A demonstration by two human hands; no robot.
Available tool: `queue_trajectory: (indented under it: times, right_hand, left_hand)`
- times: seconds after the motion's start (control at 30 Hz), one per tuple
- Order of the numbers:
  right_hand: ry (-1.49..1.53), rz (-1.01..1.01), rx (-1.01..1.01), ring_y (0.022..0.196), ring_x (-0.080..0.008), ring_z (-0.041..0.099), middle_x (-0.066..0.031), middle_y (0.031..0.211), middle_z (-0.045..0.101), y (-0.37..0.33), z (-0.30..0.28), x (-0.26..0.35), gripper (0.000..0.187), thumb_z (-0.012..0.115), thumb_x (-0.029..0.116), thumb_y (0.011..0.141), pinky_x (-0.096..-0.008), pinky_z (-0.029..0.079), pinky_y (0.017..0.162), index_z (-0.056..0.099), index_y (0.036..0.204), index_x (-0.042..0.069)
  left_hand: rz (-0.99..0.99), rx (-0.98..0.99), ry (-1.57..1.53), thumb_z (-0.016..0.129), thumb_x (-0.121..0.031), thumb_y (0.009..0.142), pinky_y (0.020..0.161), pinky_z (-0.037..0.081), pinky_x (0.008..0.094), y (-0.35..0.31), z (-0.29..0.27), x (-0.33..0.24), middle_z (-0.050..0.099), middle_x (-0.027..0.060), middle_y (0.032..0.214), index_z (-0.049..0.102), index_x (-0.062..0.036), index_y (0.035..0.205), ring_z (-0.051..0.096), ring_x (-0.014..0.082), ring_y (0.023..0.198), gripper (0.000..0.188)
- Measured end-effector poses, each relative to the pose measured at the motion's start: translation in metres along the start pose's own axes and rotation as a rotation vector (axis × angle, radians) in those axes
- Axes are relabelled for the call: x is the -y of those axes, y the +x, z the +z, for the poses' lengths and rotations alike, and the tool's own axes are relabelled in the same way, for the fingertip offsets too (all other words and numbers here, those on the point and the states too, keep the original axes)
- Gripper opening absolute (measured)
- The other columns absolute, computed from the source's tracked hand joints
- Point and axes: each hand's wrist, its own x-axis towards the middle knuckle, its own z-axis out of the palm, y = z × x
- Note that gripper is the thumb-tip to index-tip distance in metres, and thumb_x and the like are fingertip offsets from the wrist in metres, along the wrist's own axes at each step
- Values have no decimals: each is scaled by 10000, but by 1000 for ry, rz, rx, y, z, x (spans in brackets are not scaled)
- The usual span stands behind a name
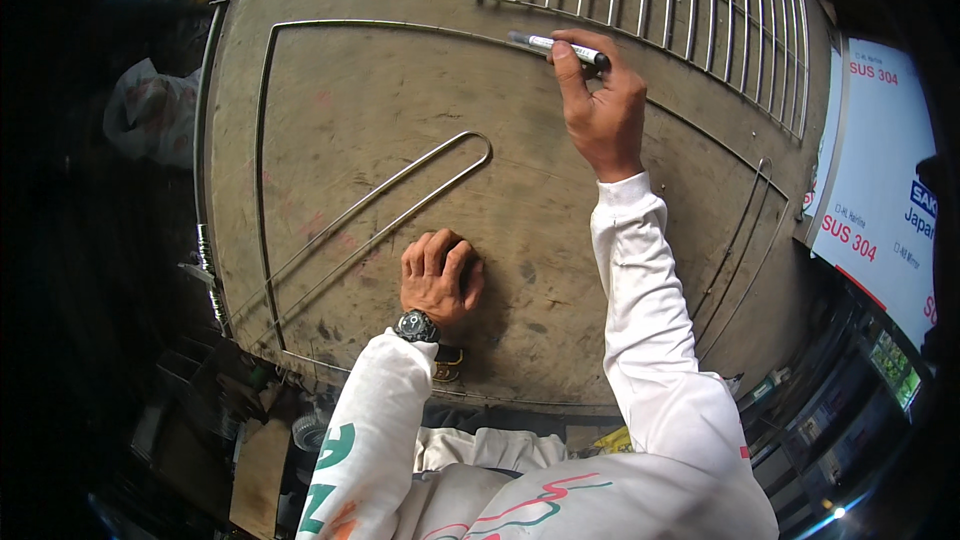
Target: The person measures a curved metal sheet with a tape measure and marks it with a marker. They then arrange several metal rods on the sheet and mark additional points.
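Note:
A slim marker pen [565, 48] with a white barrel and a dark rear end is pinched in my right hand [607, 105]. Its blurred tip points left, beside the far rod of a large thin metal rod frame [350, 23] lying on the worn brown tabletop [400, 90]. I cannot tell whether the tip touches the rod. My left hand [438, 275] rests knuckles up on the tabletop inside that frame, fingers curled under; whatever they may hold is hidden. Just beyond it lies a long U-shaped metal rod [488, 148], its rounded end toward the middle.
A shiny wire rack [665, 44] with many parallel bars lies at the far right. Another narrow U-shaped rod [764, 162] lies near the right edge. A black-and-yellow object [447, 368] sits under my left wrist. White printed sheets [875, 160] stand beyond the right edge; a plastic bag [155, 115] is left.

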Motion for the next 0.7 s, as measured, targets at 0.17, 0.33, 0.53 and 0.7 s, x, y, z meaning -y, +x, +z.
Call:
queue_trajectory:
  times: [0.17, 0.33, 0.53, 0.7]
  right_hand:
    - [19, 15, 14, 764, -106, 688, -67, 844, 732, 5, 17, 5, 205, 664, 211, 979, -251, 524, 682, 707, 1063, 29]
    - [53, 7, 35, 713, -206, 672, -106, 870, 721, 13, 34, 15, 174, 686, 208, 940, -318, 521, 642, 708, 999, 46]
    - [77, -10, 57, 753, -226, 690, -108, 896, 726, 22, 49, 28, 181, 692, 214, 935, -328, 534, 679, 710, 998, 45]
    - [7, -35, 114, 780, -243, 702, -111, 922, 729, 28, 67, 32, 180, 690, 210, 934, -337, 540, 690, 711, 1001, 44]
  left_hand:
    - [-14, 13, -26, 765, -249, 761, 1034, 373, 459, 0, -1, 0, 496, 77, 1285, 585, -161, 1193, 465, 308, 1228, 476]
    - [-13, -1, -69, 769, -216, 767, 1033, 364, 474, 1, -3, 0, 505, 97, 1276, 574, -141, 1195, 480, 329, 1211, 476]
    - [-31, 8, -61, 751, -261, 776, 1038, 380, 451, 1, -5, -1, 519, 68, 1280, 586, -174, 1204, 476, 292, 1225, 467]
    - [-29, 19, -90, 749, -266, 785, 1053, 367, 453, 0, -5, 1, 507, 73, 1298, 576, -172, 1223, 471, 293, 1238, 480]
